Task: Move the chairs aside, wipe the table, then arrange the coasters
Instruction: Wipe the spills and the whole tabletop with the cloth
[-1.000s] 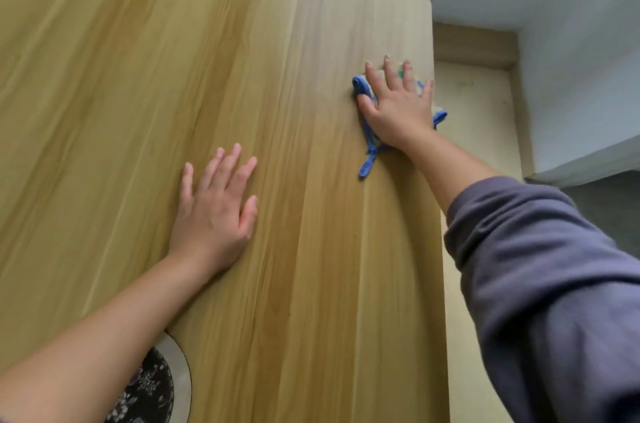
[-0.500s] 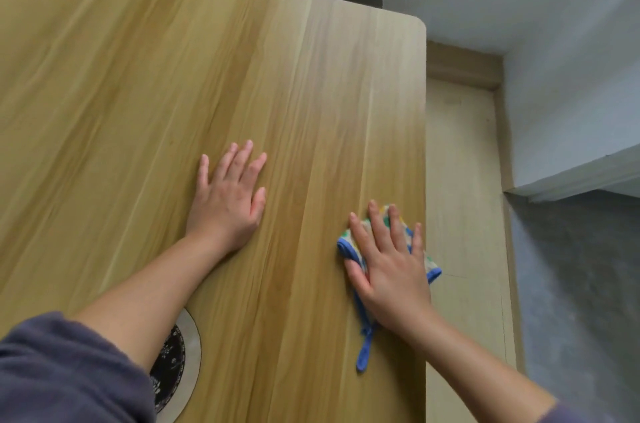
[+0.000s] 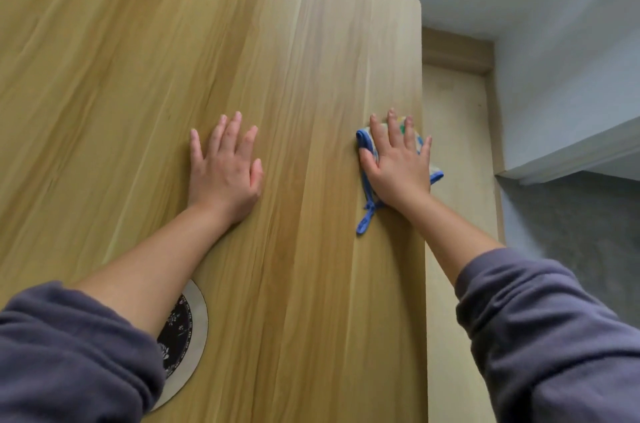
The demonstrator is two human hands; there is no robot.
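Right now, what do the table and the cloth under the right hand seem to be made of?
The table looks like light wood or wood-pattern laminate, smooth and matte, with long grain stripes. The cloth looks like soft fabric with blue edging and a loop, pressed flat by the right hand.

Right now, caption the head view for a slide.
Right hand presses cloth at table edge; left hand lies flat.
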